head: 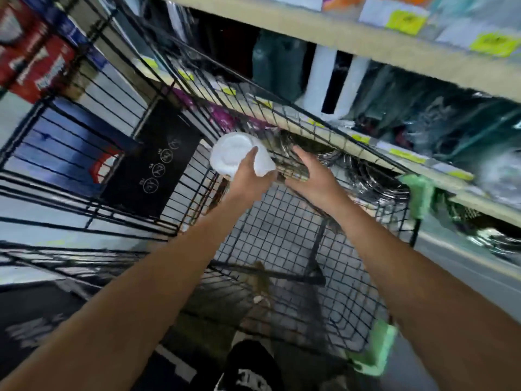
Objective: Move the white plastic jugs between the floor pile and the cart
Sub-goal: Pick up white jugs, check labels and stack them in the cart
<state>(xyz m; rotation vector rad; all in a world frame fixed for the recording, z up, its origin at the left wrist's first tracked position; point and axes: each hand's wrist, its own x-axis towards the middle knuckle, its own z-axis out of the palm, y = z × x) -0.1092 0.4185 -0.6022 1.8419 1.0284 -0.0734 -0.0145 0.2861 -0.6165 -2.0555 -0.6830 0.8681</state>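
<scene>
Plainly, the white plastic jug (pixel 239 156) is held over the inside of the black wire shopping cart (pixel 282 238), near its far end. Its round, dished base faces up and to the left, toward the camera. Its long axis slants down to the right, and the neck end is hidden behind the left hand (pixel 251 177), whose fingers curl round the jug's body. The right hand (pixel 313 173) lies just beside the jug with its fingers straight and close together, holding nothing; whether it touches the jug I cannot tell.

Grey floor shows through the cart's mesh bottom. Pale green pads (pixel 417 193) cap the cart's near corners. Tan wooden store shelves (pixel 352 38) run along the right, packed with blurred goods and edged with yellow price tags (pixel 406 22), unreadable. A black panel (pixel 152 162) on the cart's far end carries four white circled symbols, too blurred to read. A red box (pixel 31 60) at upper left bears white lettering, also illegible.
</scene>
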